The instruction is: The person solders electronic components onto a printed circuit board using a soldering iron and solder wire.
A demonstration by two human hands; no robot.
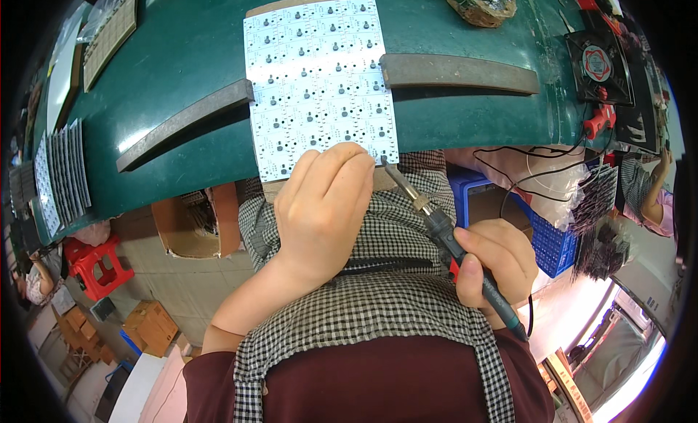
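Note:
A white circuit board panel [315,80] with rows of small black parts lies on a brown backing board at the table's near edge. My left hand [320,201] rests over its near edge, fingers bent and drawn together. Whatever the fingertips may hold is hidden behind the knuckles. In my right hand [502,259] is a soldering iron [438,223], gripped by its dark handle like a pen. Its tip points up and left, at or very close to a black part near the panel's near right corner; contact cannot be made out.
Dark bars flank the panel, a left bar [185,125] and a right bar [458,74]. A round dish [481,2] sits far right, near a black fan [598,63]. Upright boards [67,176] stand left. Black cables [520,177] hang above a blue crate [554,241].

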